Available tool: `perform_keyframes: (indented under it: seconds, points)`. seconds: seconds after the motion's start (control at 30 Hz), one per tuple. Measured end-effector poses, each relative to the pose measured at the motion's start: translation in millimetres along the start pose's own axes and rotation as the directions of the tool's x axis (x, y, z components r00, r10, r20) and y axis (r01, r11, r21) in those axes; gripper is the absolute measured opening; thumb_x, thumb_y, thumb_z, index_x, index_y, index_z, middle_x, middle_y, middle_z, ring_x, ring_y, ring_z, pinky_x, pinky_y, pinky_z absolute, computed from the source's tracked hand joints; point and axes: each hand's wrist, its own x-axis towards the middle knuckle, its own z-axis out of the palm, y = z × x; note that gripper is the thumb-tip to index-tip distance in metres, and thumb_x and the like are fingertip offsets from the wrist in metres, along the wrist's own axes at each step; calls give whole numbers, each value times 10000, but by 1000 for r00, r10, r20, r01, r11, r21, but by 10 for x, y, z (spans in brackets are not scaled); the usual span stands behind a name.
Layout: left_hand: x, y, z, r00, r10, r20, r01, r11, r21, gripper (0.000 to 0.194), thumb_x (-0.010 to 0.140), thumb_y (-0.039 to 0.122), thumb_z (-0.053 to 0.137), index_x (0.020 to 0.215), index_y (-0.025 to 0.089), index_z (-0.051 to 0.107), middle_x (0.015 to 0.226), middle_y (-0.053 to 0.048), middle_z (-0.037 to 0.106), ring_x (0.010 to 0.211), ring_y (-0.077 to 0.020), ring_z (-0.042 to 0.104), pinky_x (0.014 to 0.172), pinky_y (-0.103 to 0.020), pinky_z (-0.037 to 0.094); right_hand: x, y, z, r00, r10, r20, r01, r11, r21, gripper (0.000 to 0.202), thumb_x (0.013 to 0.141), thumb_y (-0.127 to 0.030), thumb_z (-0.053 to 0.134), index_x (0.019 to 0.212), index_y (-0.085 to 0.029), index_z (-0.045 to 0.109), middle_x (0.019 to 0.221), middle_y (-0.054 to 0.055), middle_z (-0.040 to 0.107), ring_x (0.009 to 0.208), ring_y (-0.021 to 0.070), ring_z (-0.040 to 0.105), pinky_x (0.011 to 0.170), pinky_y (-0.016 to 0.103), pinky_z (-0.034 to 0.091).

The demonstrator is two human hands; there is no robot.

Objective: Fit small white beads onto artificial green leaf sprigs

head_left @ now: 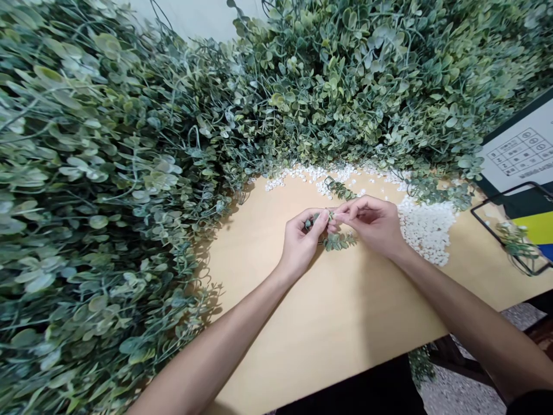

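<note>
Over the middle of the table, my left hand (305, 235) pinches a small green leafy sprig (339, 241) between thumb and fingers. Some of its leaves hang below the fingertips. Just right of it, my right hand (375, 223) has thumb and forefinger pressed together at the sprig's tip; whatever small part they grip is too small to tell. The fingertips of both hands nearly meet. A further leafy piece (340, 189) lies on the table behind my hands. Small white pieces (425, 230) form a pile beside my right hand.
Artificial greenery (129, 173) is heaped high along the left and back of the wooden table (259, 346). More white bits (276, 181) are scattered along its base. At the right are a black wire frame (486, 227) and a printed box (518, 155). The table's front edge slants below my forearms.
</note>
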Motion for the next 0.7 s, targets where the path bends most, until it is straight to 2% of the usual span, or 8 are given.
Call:
perform_keyframes:
  seconds: [0.17, 0.33, 0.57, 0.7]
  points:
    - [37, 12, -15, 998, -56, 27, 59, 994, -92, 292, 846, 440, 831, 890, 158, 775, 796, -50, 730, 687, -127, 664, 684, -258, 570, -4, -5, 13, 999, -6, -42, 6, 1000, -3, 240, 866, -316, 843, 768, -231, 640, 961, 55, 814, 866, 212, 782, 794, 383, 639]
    - [53, 40, -5, 993, -115, 11, 116, 985, -130, 320, 779, 451, 882, 863, 160, 777, 796, -56, 729, 664, -129, 655, 647, -265, 568, -15, 18, 39, 996, 22, -91, -27, 998, -53, 278, 848, -378, 852, 757, -235, 632, 980, 62, 813, 887, 224, 785, 803, 394, 648]
    - [39, 45, 0, 995, -99, 19, 100, 987, -122, 333, 782, 461, 877, 854, 155, 766, 791, -49, 729, 648, -117, 650, 645, -261, 568, -29, 32, 72, 991, -5, -136, -6, 997, -76, 369, 846, -423, 849, 688, -244, 568, 947, 65, 818, 892, 250, 787, 794, 419, 654]
    - [41, 46, 3, 995, -95, 18, 96, 987, -127, 322, 780, 449, 882, 837, 155, 761, 779, -45, 722, 645, -116, 648, 645, -261, 569, -31, 35, 84, 989, -25, -144, 14, 997, -71, 344, 862, -384, 839, 698, -248, 568, 953, 62, 821, 904, 248, 793, 798, 408, 651]
